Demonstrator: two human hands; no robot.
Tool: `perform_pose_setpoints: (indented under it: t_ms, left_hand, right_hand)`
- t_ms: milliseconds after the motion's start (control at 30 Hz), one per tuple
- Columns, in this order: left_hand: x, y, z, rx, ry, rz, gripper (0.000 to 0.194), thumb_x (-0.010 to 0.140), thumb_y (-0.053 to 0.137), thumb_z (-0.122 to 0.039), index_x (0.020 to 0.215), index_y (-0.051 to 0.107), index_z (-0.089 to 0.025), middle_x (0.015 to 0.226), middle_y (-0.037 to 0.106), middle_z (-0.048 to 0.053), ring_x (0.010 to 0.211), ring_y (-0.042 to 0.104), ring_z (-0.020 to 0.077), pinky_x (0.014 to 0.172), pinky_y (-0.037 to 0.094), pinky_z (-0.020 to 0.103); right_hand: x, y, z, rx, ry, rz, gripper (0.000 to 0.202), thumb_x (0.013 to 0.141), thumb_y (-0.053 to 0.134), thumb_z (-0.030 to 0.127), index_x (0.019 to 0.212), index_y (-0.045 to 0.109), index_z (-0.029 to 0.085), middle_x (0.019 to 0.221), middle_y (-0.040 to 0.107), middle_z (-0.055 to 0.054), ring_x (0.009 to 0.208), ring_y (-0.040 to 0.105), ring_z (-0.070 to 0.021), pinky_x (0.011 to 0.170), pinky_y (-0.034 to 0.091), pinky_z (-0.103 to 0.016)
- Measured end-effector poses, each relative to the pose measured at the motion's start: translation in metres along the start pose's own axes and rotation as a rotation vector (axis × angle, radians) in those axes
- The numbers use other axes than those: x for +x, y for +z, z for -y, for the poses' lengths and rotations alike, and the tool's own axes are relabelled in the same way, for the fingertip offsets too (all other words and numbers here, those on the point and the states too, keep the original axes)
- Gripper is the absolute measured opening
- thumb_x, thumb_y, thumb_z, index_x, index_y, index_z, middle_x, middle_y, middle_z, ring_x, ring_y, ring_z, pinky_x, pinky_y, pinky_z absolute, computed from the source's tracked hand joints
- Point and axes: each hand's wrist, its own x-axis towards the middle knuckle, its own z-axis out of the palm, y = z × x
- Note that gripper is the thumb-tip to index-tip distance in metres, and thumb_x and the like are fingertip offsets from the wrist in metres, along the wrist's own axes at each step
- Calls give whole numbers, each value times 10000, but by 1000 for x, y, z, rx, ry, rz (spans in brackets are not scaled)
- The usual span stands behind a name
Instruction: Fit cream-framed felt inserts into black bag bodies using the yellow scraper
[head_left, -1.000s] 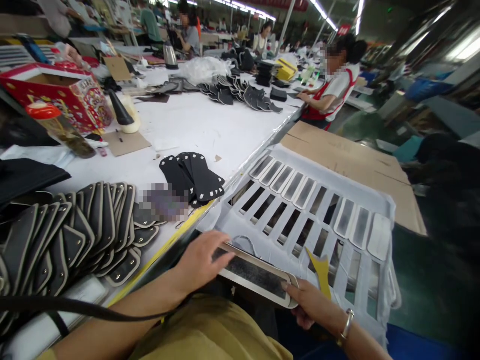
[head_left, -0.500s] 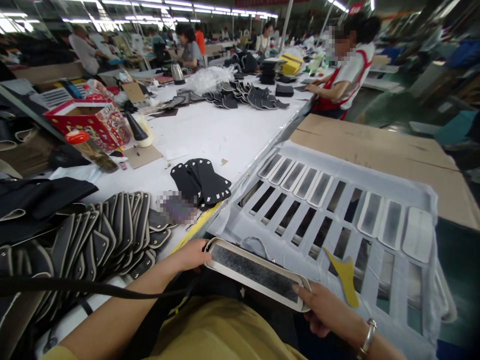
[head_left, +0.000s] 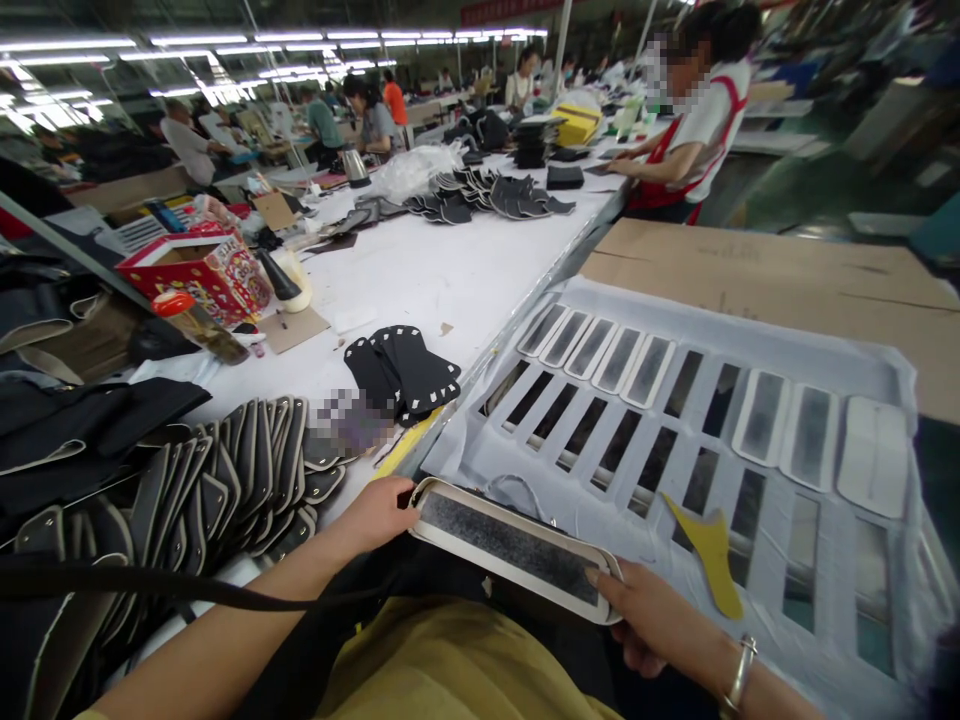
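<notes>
Our left hand (head_left: 384, 514) now pinches the left end of the pale-rimmed panel (head_left: 510, 548) instead of reaching over it, so our right hand (head_left: 646, 612), gripping the opposite end, shares a seemingly steadier hold beside the slotted board (head_left: 472, 448).

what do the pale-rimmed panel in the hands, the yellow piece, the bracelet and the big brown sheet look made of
Panel: rim smooth and pale, maybe plastic or leather-like; speckled dark middle, material unclear.
Yellow piece: flat, matte and evenly coloured, perhaps plastic or card.
Bracelet: probably polished metal, given its silvery shine.
Brown sheet: likely cardboard, dull with straight crease-like lines.
</notes>
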Motion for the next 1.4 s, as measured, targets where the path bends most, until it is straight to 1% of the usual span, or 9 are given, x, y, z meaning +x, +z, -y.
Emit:
perform_pose_setpoints:
  t_ms: [167,267,400,700,833,967,1100,1200,1400]
  left_hand:
    - [9,1,-1,59,-3,21,321,812,430,-400,643,568,-164,581,557,0,613,544,163,552,356,231]
    - [18,1,-6,186,109,-3,330,855,403,-395,900,660,-194,896,672,45,859,591,200,763,414,265]
    - [30,1,-6,233,216,49,389,881,368,-322,1205,569,-248,1136,617,45,1017,557,207,919,375,289]
    - [47,-10,-8,98,301,215,302,858,424,-320,982,682,-223,881,622,33,896,561,184,846,402,235]
    - [32,-13,3,-110,141,278,428,797,513,-406,1165,576,-197,994,604,49,757,586,163,710,471,249]
    - [4,0,18,-422,-123,391,615,737,564,-415,1283,403,-181,753,562,-2,545,544,138,467,452,234]
    - [-7,10,15,-536,-239,236,497,691,572,-419,1092,493,-136,752,543,-3,573,541,139,487,471,251]
    - [-4,8,7,-408,-219,133,298,711,514,-410,834,556,-142,716,551,1,638,553,159,533,447,242]
    - [3,3,1,-194,-159,21,258,682,493,-320,486,410,-176,476,383,-34,587,484,143,570,366,234]
  right_hand:
    - [0,-3,-1,1,-24,43,231,926,261,287,939,451,157,522,513,12,380,578,-140,288,427,-177]
    - [1,-3,-1,5,-18,44,233,925,262,286,942,455,156,520,511,11,384,582,-143,292,430,-178]
    - [0,-3,-2,21,-12,41,233,923,280,295,942,465,154,524,518,8,387,585,-145,297,430,-178]
    - [0,-1,-3,39,-18,28,237,912,307,321,934,471,152,524,540,-2,384,588,-146,287,424,-170]
    - [2,-1,-3,38,-12,30,248,916,295,311,943,477,145,522,529,2,387,588,-147,287,423,-173]
    - [0,-2,0,41,1,18,243,919,312,324,970,472,149,521,518,8,399,591,-153,297,435,-186]
    - [-3,-3,5,28,22,24,225,923,323,332,953,460,156,508,506,14,410,598,-159,299,436,-180]
    - [-3,-4,6,4,9,41,228,932,291,327,945,443,157,525,522,3,412,605,-159,296,440,-177]
    - [3,-2,-2,12,-9,37,237,929,266,303,955,446,152,520,522,6,390,595,-153,282,430,-175]
